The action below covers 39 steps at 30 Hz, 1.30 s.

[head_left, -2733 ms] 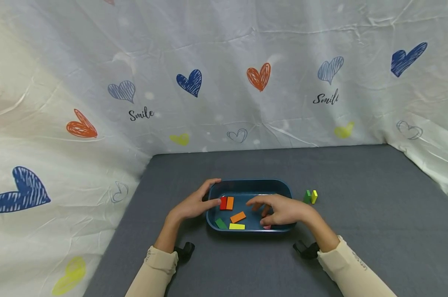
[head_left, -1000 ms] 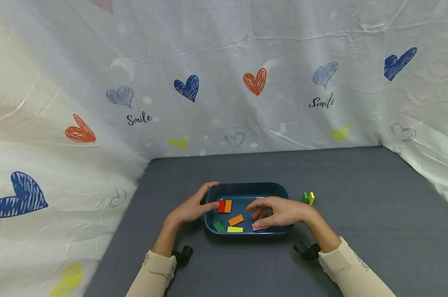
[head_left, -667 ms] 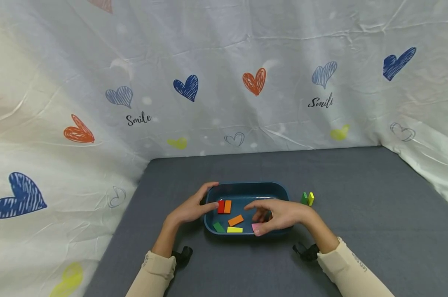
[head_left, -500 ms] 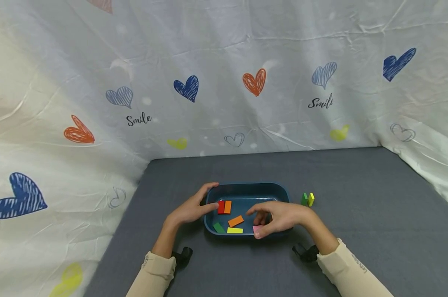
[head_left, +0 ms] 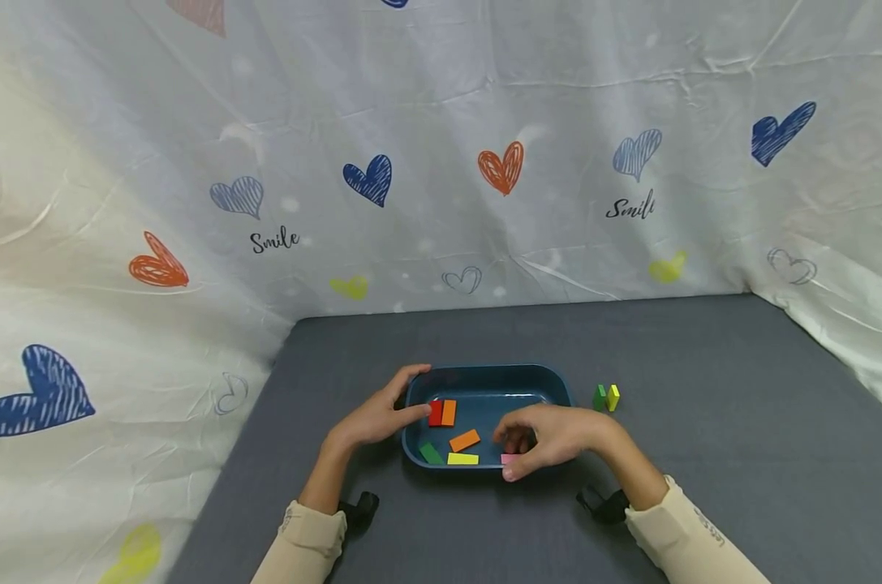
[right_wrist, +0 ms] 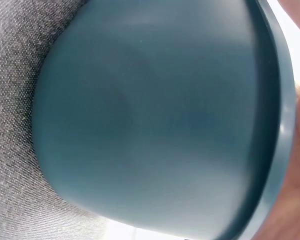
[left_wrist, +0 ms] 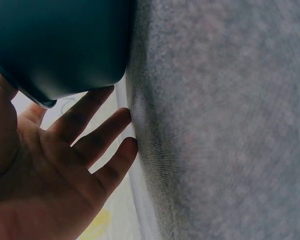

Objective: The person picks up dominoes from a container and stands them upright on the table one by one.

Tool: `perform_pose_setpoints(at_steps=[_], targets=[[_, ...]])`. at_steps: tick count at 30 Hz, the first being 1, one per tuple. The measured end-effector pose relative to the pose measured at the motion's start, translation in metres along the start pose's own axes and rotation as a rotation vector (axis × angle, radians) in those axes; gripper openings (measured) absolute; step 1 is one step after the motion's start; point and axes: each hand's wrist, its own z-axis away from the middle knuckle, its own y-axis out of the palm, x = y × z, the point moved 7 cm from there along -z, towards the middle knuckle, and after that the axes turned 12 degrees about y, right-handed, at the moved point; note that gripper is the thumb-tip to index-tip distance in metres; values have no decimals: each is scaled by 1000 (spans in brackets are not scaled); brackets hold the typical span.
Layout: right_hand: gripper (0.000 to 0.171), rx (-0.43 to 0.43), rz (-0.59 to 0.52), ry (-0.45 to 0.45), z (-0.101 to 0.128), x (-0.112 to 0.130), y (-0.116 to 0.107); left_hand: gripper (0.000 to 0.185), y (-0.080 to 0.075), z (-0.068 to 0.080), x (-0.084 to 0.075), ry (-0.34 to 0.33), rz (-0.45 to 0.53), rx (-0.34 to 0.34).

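A grey felt-like tabletop (head_left: pixel 703 422) sits before a white cloth backdrop printed with hearts (head_left: pixel 441 162). On it, the person's left hand (head_left: pixel 378 418) rests with fingers straight against the left rim of an oval dark-blue plastic tray (head_left: pixel 484 375). The right hand (head_left: pixel 550 438), fingers curled over the tray's right part, pinches a small pink flat block (head_left: pixel 509 459) lying near the front wall beside a yellow flat block (head_left: pixel 462 459).

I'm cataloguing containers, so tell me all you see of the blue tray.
The blue tray is a dark teal, smooth plastic-looking oblong with rounded corners and a thin rim, upright on the grey cloth. Small coloured blocks lie flat inside. The left hand rests on its left end; the right hand reaches over its near right part.
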Motion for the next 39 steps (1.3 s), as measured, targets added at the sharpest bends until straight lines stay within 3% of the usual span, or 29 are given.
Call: perform_pose_setpoints(at_steps=[7,18,29,39], targets=[[44,34,17,0,1,0,3,67,1,0,1,-11,9,-1],[46,128,-9,28,3,0,8,68,0,0,1,-8,-9,2],[43,154,-58,7,5,0,6,68,1,-1,1,-11,18,-1],[37,158,-162,-101,7,2,0,67,0,-2,2,-25,25,-7]])
